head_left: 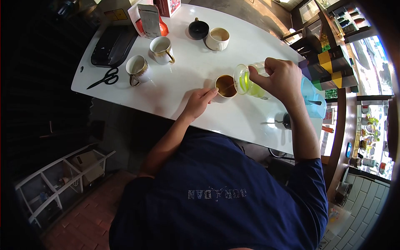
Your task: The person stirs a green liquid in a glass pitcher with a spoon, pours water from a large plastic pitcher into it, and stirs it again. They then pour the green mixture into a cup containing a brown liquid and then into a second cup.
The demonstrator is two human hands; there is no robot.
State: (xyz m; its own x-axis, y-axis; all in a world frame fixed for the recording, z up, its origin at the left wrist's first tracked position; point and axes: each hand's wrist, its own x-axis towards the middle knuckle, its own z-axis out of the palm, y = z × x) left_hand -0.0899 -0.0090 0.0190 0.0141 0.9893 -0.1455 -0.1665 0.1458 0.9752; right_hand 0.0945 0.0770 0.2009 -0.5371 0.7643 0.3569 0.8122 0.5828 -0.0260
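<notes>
On the white table, a light cup (225, 88) holds brown liquid. My left hand (200, 102) holds this cup at its left side, thumb at the rim. My right hand (280, 77) grips a clear glass pitcher (243, 79), tilted with its mouth at the cup's right edge. Green-yellow shapes show in or through the pitcher's glass. A thin stream seems to run from the pitcher into the cup.
Two white mugs with gold handles (161, 50) (138, 68), black scissors (105, 78) and a black device (112, 46) are at the left. A black cup (198, 30), a cream cup (217, 39) and pouches (150, 21) stand farther back. A blue container (313, 100) is at the right.
</notes>
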